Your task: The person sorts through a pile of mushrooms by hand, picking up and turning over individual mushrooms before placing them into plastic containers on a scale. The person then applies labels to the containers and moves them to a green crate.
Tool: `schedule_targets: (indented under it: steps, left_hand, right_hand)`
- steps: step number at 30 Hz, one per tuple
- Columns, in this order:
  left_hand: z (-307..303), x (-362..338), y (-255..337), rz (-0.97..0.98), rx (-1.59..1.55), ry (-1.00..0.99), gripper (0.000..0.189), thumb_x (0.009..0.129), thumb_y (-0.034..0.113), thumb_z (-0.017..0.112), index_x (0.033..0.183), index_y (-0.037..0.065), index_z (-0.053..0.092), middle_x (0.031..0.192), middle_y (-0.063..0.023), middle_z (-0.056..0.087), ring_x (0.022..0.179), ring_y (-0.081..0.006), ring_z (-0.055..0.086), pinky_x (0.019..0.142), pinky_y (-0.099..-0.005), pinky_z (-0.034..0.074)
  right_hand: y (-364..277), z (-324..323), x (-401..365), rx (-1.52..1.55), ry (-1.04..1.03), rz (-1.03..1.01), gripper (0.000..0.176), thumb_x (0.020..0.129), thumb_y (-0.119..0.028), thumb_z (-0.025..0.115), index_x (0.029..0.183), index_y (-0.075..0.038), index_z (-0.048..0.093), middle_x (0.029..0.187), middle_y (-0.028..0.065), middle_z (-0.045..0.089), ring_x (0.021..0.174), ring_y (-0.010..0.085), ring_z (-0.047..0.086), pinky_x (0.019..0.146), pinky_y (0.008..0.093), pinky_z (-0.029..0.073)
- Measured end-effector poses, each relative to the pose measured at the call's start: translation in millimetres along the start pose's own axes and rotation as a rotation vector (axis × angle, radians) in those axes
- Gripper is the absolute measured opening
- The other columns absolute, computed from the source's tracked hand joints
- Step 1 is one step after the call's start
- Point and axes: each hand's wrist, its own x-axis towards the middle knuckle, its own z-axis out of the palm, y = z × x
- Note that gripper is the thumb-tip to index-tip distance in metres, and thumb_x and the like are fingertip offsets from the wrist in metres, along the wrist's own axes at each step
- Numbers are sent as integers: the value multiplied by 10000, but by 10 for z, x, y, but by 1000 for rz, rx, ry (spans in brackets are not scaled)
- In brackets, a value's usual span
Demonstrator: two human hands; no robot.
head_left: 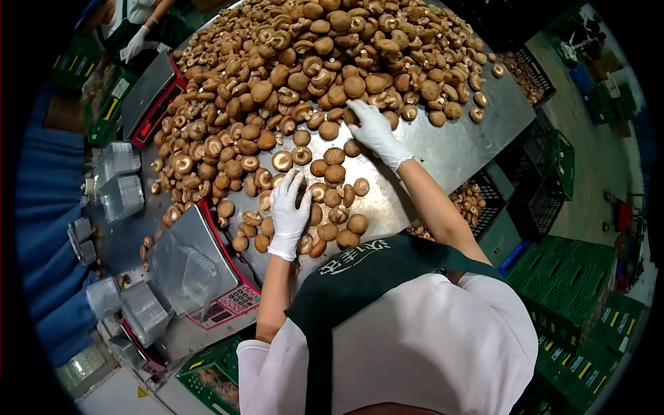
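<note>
A large heap of brown mushrooms (353,86) covers the far part of the metal table (484,131). My right hand (377,133), in a white glove, reaches to the heap's near edge, its fingers curled over a mushroom there. Nearer to me, my left hand (289,213), gloved too, lies bent over the loose mushrooms; part of a mushroom shows at its fingertips. Several single mushrooms (335,174) lie between and beside the two hands, some with caps up, others with stems up.
A red-edged scale (238,294) with a clear plastic tray (183,266) stands at left; more clear trays (121,197) lie beyond. Another scale (149,100) is farther back, near a co-worker's gloved hand (136,44). Green crates (564,283) and black crates (536,207) stand at right.
</note>
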Motion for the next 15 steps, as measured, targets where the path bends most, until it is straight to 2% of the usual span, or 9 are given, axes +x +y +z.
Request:
schedule_targets:
  steps: [1,3,5,7,8,9,11,13,15]
  left_hand:
    - [-15,-1,3,-2,3,1,441,777,151,662,1202,87,566,1246,-128,541,1106,-315,510,970,-417,363]
    - [-32,-8,10,-12,46,-6,448,774,153,663,1207,91,564,1254,-130,535,1118,-317,502,972,-425,360]
    - [-23,-32,-22,-25,56,-3,449,775,157,664,1208,90,563,1257,-133,533,1127,-319,496,975,-431,356]
    - [-17,-81,-57,-44,63,-4,451,777,161,665,1210,90,562,1259,-136,530,1136,-320,490,977,-436,352]
    - [-16,-100,-73,-46,66,-4,453,778,166,666,1212,90,560,1261,-139,527,1140,-321,487,980,-438,349]
    - [-11,-113,-82,-48,68,-4,455,780,170,667,1214,91,559,1263,-142,525,1144,-322,484,982,-440,345]
    - [-14,-110,-63,-51,86,-14,457,783,180,667,1217,91,556,1261,-142,524,1144,-324,485,982,-442,345]
    - [11,-51,-25,-17,54,-18,457,782,196,670,1214,95,560,1255,-143,522,1145,-327,485,983,-442,345]
    - [39,72,95,32,68,-81,485,768,192,688,1228,112,558,1280,-115,520,1141,-303,497,972,-408,367]
  right_hand:
    - [-29,65,-9,-31,1,-85,494,782,-198,637,1249,-108,503,1238,94,541,1067,325,514,873,394,479]
    - [-138,133,-63,-120,-20,-90,457,787,-205,636,1219,-106,529,1231,88,548,1079,330,500,860,398,485]
    - [-164,14,-142,-144,-7,-86,437,802,-229,622,1218,-125,544,1136,110,613,1024,319,561,832,386,498]
    - [-209,-200,-267,63,-135,153,355,812,-243,587,1152,-143,600,921,144,671,856,313,635,748,394,514]
    - [-113,-201,-324,62,-104,150,351,820,-281,576,1152,-170,607,830,145,678,762,310,661,719,389,520]
    - [-17,-194,-363,88,-97,199,348,819,-281,577,1145,-164,615,834,139,680,768,305,660,719,387,521]
    - [161,-151,-452,190,-9,231,366,819,-211,615,1169,-106,602,745,113,679,673,205,666,663,313,523]
    - [118,-196,-517,193,-24,254,369,814,-182,623,1168,-83,600,734,93,676,629,167,649,648,288,517]
    - [18,-156,-563,151,-172,255,373,819,-285,593,1175,-171,602,942,128,674,826,295,650,778,384,507]
